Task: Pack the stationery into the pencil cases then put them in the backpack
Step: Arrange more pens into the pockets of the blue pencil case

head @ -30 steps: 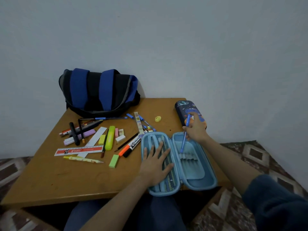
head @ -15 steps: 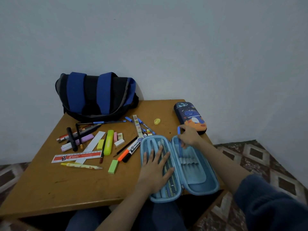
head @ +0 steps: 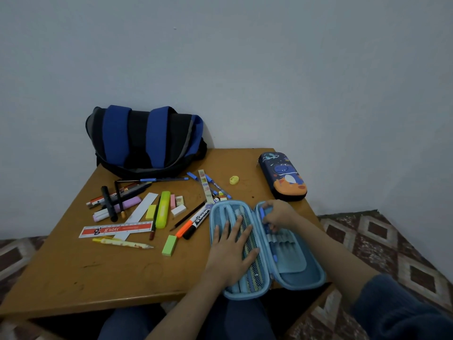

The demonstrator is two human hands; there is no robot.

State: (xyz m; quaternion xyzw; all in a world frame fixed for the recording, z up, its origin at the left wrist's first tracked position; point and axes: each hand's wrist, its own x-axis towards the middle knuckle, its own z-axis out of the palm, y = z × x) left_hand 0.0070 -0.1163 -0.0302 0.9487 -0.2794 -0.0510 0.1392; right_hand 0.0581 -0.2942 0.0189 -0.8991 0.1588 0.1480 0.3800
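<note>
The open pencil case (head: 301, 273), pale blue, lies flat at the near edge of the table (head: 98, 271), under both hands. The left hand (head: 232, 251) rests on its mesh half, palm down with the fingers spread and straight, grasping nothing; pens lie beneath the mesh. The right hand (head: 278, 214) is at the far end of the other half, fingers curled round the top of a blue pen (head: 274, 252), whose shaft runs toward the person through the row of elastic loops.

Just beyond the right hand stands a closed dark-blue pencil case (head: 284, 177) printed with a cartoon dinosaur and planets. A small yellow sharpener (head: 234, 179) lies beyond the left hand's fingertips.

Just left of the left hand are an orange marker (head: 183, 229) and a black marker (head: 198, 220) whose white label is too small to read, with a green eraser (head: 169, 245) nearer the person. Farther left lies a ruler (head: 117, 229) with a red band reading "g'soft" in white, beside a yellow highlighter (head: 163, 212) and more loose pens. Well beyond the left hand, against the wall, sits the blue-and-black backpack (head: 147, 138).
</note>
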